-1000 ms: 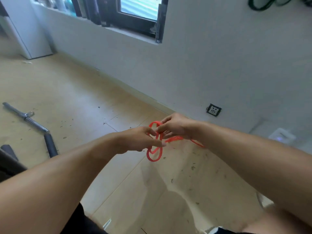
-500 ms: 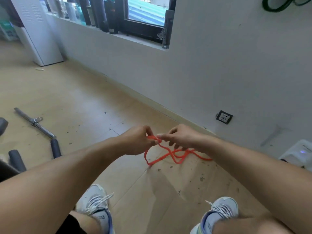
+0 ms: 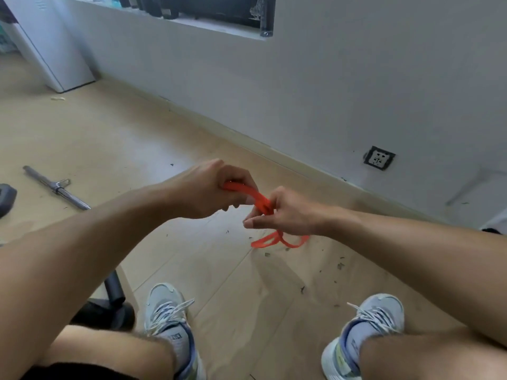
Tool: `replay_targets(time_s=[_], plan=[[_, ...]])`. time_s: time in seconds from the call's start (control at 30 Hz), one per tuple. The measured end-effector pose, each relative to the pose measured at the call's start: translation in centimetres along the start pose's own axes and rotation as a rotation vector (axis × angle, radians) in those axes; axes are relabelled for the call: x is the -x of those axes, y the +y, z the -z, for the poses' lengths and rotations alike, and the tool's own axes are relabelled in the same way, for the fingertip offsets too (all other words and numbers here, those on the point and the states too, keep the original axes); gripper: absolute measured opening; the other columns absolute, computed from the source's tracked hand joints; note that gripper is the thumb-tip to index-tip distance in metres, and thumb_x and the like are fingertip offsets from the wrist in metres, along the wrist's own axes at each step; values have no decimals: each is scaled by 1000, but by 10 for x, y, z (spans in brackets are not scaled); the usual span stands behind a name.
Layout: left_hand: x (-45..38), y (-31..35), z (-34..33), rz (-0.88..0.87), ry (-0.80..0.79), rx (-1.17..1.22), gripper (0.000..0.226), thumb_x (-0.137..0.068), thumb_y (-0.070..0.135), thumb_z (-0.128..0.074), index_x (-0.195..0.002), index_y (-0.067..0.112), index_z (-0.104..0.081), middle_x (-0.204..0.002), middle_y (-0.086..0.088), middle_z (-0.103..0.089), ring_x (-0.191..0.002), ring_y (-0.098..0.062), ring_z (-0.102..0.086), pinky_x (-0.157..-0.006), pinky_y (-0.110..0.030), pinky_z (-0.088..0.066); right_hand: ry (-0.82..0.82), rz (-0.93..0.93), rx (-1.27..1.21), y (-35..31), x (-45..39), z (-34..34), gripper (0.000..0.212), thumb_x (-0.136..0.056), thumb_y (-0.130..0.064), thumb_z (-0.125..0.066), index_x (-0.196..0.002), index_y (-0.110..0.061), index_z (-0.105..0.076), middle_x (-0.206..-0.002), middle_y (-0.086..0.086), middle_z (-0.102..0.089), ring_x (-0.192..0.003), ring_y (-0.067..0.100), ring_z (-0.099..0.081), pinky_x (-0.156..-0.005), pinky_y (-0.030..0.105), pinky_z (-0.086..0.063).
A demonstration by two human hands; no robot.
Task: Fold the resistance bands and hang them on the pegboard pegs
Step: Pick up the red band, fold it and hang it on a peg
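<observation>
We count one flat orange rubber resistance band (image 3: pixel 262 202), two hands, two pale grey laced trainers, one steel bar with a dark grip and one black-framed wall socket (image 3: pixel 379 161). The left hand (image 3: pixel 204 187) has its fingers curled round one end of the band, and the right hand (image 3: pixel 285 212) pinches the gathered strands lower down, so both hands grip it above the light wooden floor (image 3: pixel 115 138). Between the hands the band runs as a short taut bundle; below the right hand two small loops hang free, though how many layers are folded together we cannot quite tell. The left trainer (image 3: pixel 170 316) and the right trainer (image 3: pixel 375 322) stand well apart on the floor, and the steel bar (image 3: pixel 56 187) lies near the left edge.

Half a second ago the hands met almost fingertip to fingertip and a long tangle of band trailed beneath them; now the left hand sits higher, the hands are apart, and far less band hangs loose.
</observation>
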State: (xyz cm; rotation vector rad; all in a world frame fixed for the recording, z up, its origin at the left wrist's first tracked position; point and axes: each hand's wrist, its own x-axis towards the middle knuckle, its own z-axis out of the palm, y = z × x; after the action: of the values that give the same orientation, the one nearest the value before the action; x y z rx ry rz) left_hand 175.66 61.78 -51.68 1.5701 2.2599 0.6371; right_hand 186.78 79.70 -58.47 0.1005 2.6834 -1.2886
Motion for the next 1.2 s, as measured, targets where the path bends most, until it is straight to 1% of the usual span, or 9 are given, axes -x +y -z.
replay_targets(time_s=[0.07,0.17,0.27,0.43,0.63,0.8,0.87,1.07,1.2], plan=[[3,-7,1,22,61,-39,5,-92,39,-69,-96,39,-73,-74,10,-70,-66,-8,-65,-62,-34,-56,95,16,-10,3,2,-1,21,-91,-40,-78,-79,-23,-79,-65,-7,-66,-62,15,-58,-64,35,-47],[6,-11,3,74,128,-109,10,-90,50,-66,-97,44,-71,-72,12,-68,-67,-9,-62,-63,-43,-55,281,39,254,3,6,-2,27,-91,-54,-71,-94,-28,-76,-73,-4,-71,-67,17,-65,-68,39,-54],[8,-7,4,74,202,-162,12,-91,51,-65,-97,42,-72,-63,15,-61,-59,-1,-53,-54,-30,-40,416,23,599,-4,8,-3,40,-90,-68,-63,-102,-32,-75,-77,-8,-72,-76,17,-67,-74,36,-54],[12,-6,7,115,282,-359,20,-95,54,-58,-105,42,-71,-69,16,-61,-65,-4,-51,-56,-27,-33,359,-226,664,-16,8,-1,61,-86,-80,-53,-64,-23,-59,-59,-6,-57,-57,15,-55,-59,31,-43],[14,-6,7,172,365,-509,23,-98,50,-56,-113,40,-70,-91,10,-71,-85,-17,-59,-67,-30,-36,320,-176,856,-28,6,-8,58,-86,-76,-55,-98,-23,-75,-66,-9,-55,-68,14,-62,-68,31,-55],[15,1,11,103,557,-507,21,-99,43,-58,-113,36,-72,-105,13,-75,-94,-18,-69,-68,-28,-37,154,-254,156,-20,2,-16,37,-89,-50,-74,-111,-21,-78,-96,-5,-75,-88,17,-71,-79,30,-57],[16,4,12,83,595,-504,21,-99,41,-59,-114,35,-72,-108,13,-74,-95,-17,-70,-69,-27,-38,100,-254,97,-15,4,-19,33,-93,-42,-73,-114,-18,-78,-103,-3,-76,-92,17,-73,-86,32,-59],[15,1,11,196,556,-513,18,-99,41,-58,-111,35,-72,-105,11,-74,-96,-21,-67,-70,-29,-36,218,-388,584,-7,6,-14,36,-98,-57,-60,-99,-23,-71,-75,-5,-66,-70,18,-66,-63,31,-52],[14,0,12,304,492,-551,17,-99,41,-59,-109,34,-72,-95,4,-72,-82,-22,-56,-69,-31,-34,166,-397,909,-5,4,-1,50,-94,-73,-50,-90,-26,-66,-69,-4,-58,-71,19,-60,-65,30,-44]])
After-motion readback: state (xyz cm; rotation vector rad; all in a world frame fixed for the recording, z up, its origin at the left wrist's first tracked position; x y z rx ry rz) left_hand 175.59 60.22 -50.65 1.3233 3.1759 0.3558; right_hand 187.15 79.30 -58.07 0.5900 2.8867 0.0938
